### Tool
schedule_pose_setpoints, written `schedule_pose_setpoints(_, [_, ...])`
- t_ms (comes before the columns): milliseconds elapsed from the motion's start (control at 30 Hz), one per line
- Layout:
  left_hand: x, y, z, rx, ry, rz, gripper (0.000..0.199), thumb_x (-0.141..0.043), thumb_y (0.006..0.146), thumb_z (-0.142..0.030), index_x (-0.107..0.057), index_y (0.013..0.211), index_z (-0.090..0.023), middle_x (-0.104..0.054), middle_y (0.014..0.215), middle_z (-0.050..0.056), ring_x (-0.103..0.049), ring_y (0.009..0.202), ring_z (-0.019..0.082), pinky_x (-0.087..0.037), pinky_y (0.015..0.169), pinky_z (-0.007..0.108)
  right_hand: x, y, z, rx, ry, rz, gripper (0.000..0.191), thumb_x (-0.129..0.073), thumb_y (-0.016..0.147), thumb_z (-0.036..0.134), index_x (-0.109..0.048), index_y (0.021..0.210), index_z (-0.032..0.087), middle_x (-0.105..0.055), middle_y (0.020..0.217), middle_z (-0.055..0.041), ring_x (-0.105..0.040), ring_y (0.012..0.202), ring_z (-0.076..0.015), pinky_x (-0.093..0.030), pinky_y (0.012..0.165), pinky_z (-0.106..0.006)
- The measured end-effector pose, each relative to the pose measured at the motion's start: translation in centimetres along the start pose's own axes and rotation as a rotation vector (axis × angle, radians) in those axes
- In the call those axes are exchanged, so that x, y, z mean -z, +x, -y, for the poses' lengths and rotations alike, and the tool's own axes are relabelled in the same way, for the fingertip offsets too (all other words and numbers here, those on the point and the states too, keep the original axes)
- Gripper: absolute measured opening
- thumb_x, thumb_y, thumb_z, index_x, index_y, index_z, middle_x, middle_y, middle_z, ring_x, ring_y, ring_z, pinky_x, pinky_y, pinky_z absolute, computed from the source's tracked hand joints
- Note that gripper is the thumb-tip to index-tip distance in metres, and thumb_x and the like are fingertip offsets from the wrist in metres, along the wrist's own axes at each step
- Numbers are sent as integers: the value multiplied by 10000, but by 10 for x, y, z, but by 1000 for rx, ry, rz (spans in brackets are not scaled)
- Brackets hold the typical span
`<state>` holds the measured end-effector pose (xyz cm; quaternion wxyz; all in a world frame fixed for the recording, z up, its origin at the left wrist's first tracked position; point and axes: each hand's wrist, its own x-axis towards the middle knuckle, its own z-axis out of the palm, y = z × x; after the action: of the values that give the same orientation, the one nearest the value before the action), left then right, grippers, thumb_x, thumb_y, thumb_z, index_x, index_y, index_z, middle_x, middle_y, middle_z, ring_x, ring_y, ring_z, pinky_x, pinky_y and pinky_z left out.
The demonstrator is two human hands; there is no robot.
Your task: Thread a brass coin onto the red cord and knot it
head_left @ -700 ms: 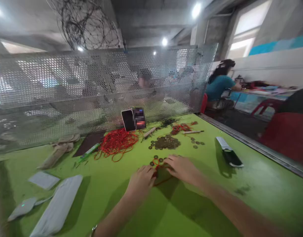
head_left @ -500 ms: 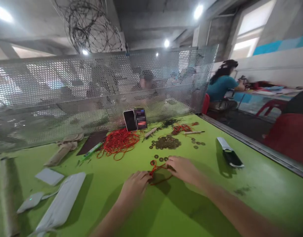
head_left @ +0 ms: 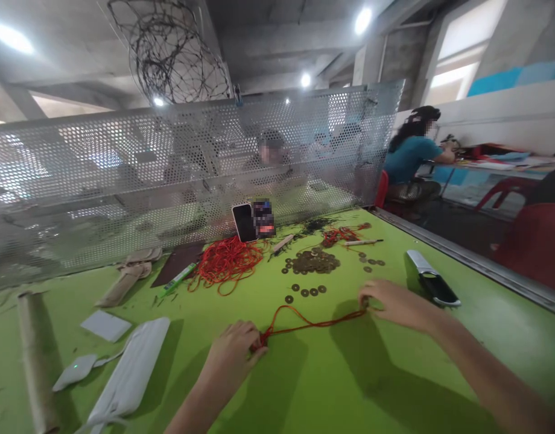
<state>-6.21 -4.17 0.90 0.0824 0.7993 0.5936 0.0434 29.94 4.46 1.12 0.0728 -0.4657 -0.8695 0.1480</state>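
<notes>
The left hand (head_left: 234, 355) was closed in a pinch on one end of a red cord (head_left: 304, 322), knuckles low on the green desk (head_left: 304, 386). The right hand (head_left: 395, 303) pinched the other end, well apart from the left, so the cord lay drawn out between them across the desk, with one loose hump rising near its left third. Holding both ends in this way appeared to keep the cord stretched and free of tangles.

Just beyond the cord lay a short row of coins (head_left: 307, 291), and behind these a heap of coins (head_left: 314, 261), all within reach of either hand. A bundle of red cord (head_left: 227, 262) lay to the left of the heap. A phone (head_left: 244, 222) stood propped against the perforated screen (head_left: 123, 181) at the rear, facing the worker. To the right lay a dark case (head_left: 434, 282); to the left, a cardboard tube (head_left: 33, 355) and grey cloth pieces (head_left: 128, 374). A person in a teal top (head_left: 411, 158) sat at another desk, apart.
</notes>
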Motion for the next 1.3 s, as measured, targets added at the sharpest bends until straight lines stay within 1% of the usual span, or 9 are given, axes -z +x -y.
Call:
schedule_pose_setpoints(133, [-7, -1, 5, -18, -18, -18, 215, -472, 848, -319, -586, 720, -190, -616, 817, 36, -560, 791, 195, -408, 731, 317, 37, 1, 14, -59, -106, -22, 217, -546, 767, 175, -636, 963, 181, -613, 994, -97, -601, 878, -254, -457, 741, -357])
schedule_pose_setpoints(233, [-16, 0, 5, 28, -62, -101, 208, -477, 841, -366, -570, 806, -183, -604, 839, 44, -550, 793, 209, -407, 732, 338, 47, 17, 55, 108, -108, -90, 212, -536, 813, 243, -634, 998, 208, -618, 1023, -77, -596, 899, -234, -459, 750, -349])
schedule_pose_setpoints(333, [-22, -2, 2, 44, -89, -194, 239, -458, 852, -344, -550, 1006, -185, -593, 1012, 71, -535, 929, 237, -387, 819, 377, 27, 42, 101, 349, -64, -48, 237, -535, 835, 272, -630, 1044, 212, -633, 1000, -65, -606, 860, -193, -462, 750, -316])
schedule_pose_setpoints(433, [-23, -6, 0, 68, -66, -159, 207, -427, 857, -258, -584, 967, -179, -603, 1015, 82, -537, 939, 249, -381, 838, 394, -7, 63, 132, 518, -97, -31, 329, -554, 829, 303, -576, 1146, 218, -635, 982, -68, -602, 846, -198, -469, 721, -310])
schedule_pose_setpoints(600, [-21, -10, 2, 126, -141, -180, 149, -469, 796, -157, -601, 860, -180, -624, 964, 77, -552, 924, 240, -390, 845, 384, -41, 68, 135, 520, -74, -287, 492, -500, 843, 189, -385, 1318, 235, -513, 1246, -90, -505, 1078, -226, -407, 893, -388])
schedule_pose_setpoints(700, [-21, -10, 4, 153, -302, -215, 84, -494, 786, -188, -577, 801, -184, -633, 835, 58, -571, 837, 227, -424, 779, 361, -54, 60, 128, 546, 18, -368, 345, -477, 828, 139, -516, 1165, 202, -605, 1066, -65, -541, 961, -175, -423, 825, -309])
schedule_pose_setpoints(833, [-21, -10, 0, 200, -738, -254, 45, -518, 783, -229, -520, 810, -193, -617, 799, 22, -596, 715, 175, -474, 663, 294, -79, 52, 131, 748, -50, -314, 205, -476, 784, 133, -601, 928, 206, -591, 601, 11, -495, 536, -121, -349, 520, -238])
schedule_pose_setpoints(1100, [-12, -19, -15, 228, -1240, -411, 298, -675, 700, -279, -469, 900, -198, -576, 768, 8, -599, 751, 174, -513, 570, 248, -74, 61, 165, 361, 268, -336, 394, -390, 876, 220, -417, 1260, 138, -618, 646, -13, -533, 546, -132, -319, 520, -234])
schedule_pose_setpoints(1300, [-14, -21, -17, 125, -1433, -269, 264, -670, 731, -256, -448, 861, -196, -551, 767, -2, -559, 687, 138, -526, 550, 260, -83, 59, 163, 425, 298, -194, 415, -401, 865, 191, -400, 1280, 181, -672, 840, -58, -593, 667, -162, -361, 569, -235])
